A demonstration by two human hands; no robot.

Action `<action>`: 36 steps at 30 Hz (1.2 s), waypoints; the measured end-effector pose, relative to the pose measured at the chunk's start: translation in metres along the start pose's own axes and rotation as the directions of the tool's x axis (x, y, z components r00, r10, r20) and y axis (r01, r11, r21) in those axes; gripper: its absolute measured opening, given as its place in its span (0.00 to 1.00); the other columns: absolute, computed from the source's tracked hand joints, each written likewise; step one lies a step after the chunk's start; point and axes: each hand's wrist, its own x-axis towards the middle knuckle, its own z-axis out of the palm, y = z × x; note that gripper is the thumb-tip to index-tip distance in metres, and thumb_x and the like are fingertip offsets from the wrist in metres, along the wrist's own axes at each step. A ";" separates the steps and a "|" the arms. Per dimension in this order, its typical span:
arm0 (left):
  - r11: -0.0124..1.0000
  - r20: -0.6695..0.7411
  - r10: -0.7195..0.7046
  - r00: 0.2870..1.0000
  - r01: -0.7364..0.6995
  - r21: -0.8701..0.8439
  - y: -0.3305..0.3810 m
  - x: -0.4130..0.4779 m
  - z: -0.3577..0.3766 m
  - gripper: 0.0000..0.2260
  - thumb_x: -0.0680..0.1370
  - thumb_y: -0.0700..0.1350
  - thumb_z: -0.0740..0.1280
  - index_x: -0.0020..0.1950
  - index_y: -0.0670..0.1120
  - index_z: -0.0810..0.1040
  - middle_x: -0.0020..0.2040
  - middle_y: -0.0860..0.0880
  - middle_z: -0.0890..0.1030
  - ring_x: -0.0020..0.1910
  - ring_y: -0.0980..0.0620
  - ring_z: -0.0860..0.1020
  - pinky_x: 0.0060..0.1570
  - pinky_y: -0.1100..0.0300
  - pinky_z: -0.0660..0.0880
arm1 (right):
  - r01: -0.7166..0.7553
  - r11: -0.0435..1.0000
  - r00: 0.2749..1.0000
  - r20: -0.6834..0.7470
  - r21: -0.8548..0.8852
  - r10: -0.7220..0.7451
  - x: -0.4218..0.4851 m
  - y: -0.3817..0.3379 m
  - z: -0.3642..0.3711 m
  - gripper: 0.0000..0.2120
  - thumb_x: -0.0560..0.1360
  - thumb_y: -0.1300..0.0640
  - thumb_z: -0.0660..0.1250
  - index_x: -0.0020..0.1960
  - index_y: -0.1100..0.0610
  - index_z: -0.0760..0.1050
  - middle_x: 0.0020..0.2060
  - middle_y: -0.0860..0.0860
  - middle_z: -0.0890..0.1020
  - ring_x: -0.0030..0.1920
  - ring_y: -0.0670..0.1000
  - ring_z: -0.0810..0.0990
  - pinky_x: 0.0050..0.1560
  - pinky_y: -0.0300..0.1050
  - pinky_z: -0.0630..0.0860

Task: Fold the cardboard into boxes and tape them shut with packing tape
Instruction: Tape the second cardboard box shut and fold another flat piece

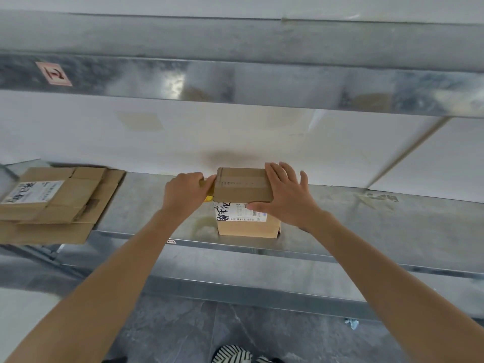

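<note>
A small closed cardboard box point(243, 191) stands on the metal shelf point(366, 226), with a white shipping label on its near face and a strip of clear tape along its top seam. My left hand point(184, 193) sits at the box's left edge, closed on a tape dispenser point(208, 191) of which only a brown and yellow part shows. My right hand point(286, 195) lies on the box's right top edge, fingers spread and thumb on the near face.
A stack of flattened cardboard point(55, 203) with a label lies at the shelf's left end. An upper metal shelf point(235, 82) runs overhead. A white wall stands behind. Grey floor and a striped shoe point(233, 355) show below.
</note>
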 end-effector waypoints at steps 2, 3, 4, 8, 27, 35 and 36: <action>1.000 -0.007 -0.015 1.000 0.015 0.022 0.002 -0.003 0.003 0.23 0.79 0.59 0.58 0.35 0.42 0.72 0.32 0.46 0.73 0.36 0.42 0.71 0.36 0.56 0.63 | 0.085 0.979 0.993 -0.061 -0.188 -0.098 -0.006 -0.010 0.004 0.42 0.74 0.32 0.54 0.77 0.58 0.49 0.76 0.52 0.53 0.76 0.55 0.48 0.71 0.66 0.44; 0.999 -0.002 -0.018 1.000 0.018 0.028 0.004 -0.005 0.004 0.23 0.80 0.59 0.57 0.35 0.42 0.71 0.32 0.47 0.73 0.36 0.42 0.71 0.36 0.56 0.63 | 0.114 0.965 0.986 -0.090 -0.235 -0.138 -0.010 -0.016 0.008 0.40 0.75 0.34 0.54 0.76 0.59 0.52 0.75 0.53 0.56 0.76 0.56 0.51 0.71 0.65 0.44; 0.999 0.000 -0.019 1.000 0.019 0.031 0.006 -0.007 0.004 0.23 0.80 0.59 0.57 0.35 0.43 0.70 0.32 0.47 0.72 0.35 0.43 0.71 0.36 0.56 0.63 | 0.123 0.962 0.981 -0.118 -0.246 -0.156 -0.014 -0.022 0.012 0.38 0.75 0.35 0.55 0.75 0.60 0.55 0.74 0.54 0.60 0.75 0.56 0.55 0.71 0.65 0.43; 0.999 0.020 -0.036 0.999 0.035 0.025 0.010 -0.011 0.004 0.23 0.80 0.59 0.56 0.35 0.42 0.70 0.33 0.47 0.73 0.36 0.43 0.72 0.37 0.56 0.64 | 0.066 0.962 0.993 -0.075 -0.266 -0.089 -0.018 -0.036 0.015 0.42 0.73 0.33 0.56 0.75 0.61 0.54 0.75 0.54 0.58 0.75 0.54 0.54 0.71 0.64 0.39; 0.872 0.353 -0.116 0.929 0.265 -0.411 -0.013 -0.063 -0.016 0.20 0.69 0.57 0.61 0.35 0.39 0.74 0.30 0.46 0.74 0.32 0.50 0.70 0.34 0.58 0.65 | 0.009 0.991 1.000 -0.020 -0.132 -0.011 -0.034 -0.079 0.040 0.31 0.75 0.36 0.57 0.72 0.52 0.61 0.75 0.55 0.58 0.75 0.55 0.53 0.69 0.65 0.42; 0.803 0.494 -0.052 0.868 0.331 -0.496 0.019 -0.104 0.003 0.13 0.79 0.52 0.62 0.39 0.47 0.73 0.33 0.50 0.72 0.34 0.52 0.70 0.34 0.59 0.65 | 0.101 0.995 0.988 0.112 0.018 -0.102 -0.046 -0.038 0.032 0.27 0.80 0.50 0.56 0.77 0.48 0.52 0.77 0.46 0.49 0.77 0.48 0.44 0.73 0.63 0.43; 0.762 0.519 -0.046 0.853 0.366 -0.534 0.027 -0.109 0.005 0.10 0.80 0.52 0.62 0.44 0.47 0.75 0.36 0.51 0.75 0.37 0.52 0.73 0.36 0.60 0.68 | 0.099 0.994 0.984 0.143 0.035 -0.103 -0.046 -0.032 0.029 0.27 0.80 0.51 0.56 0.77 0.47 0.51 0.77 0.46 0.48 0.77 0.47 0.43 0.73 0.63 0.44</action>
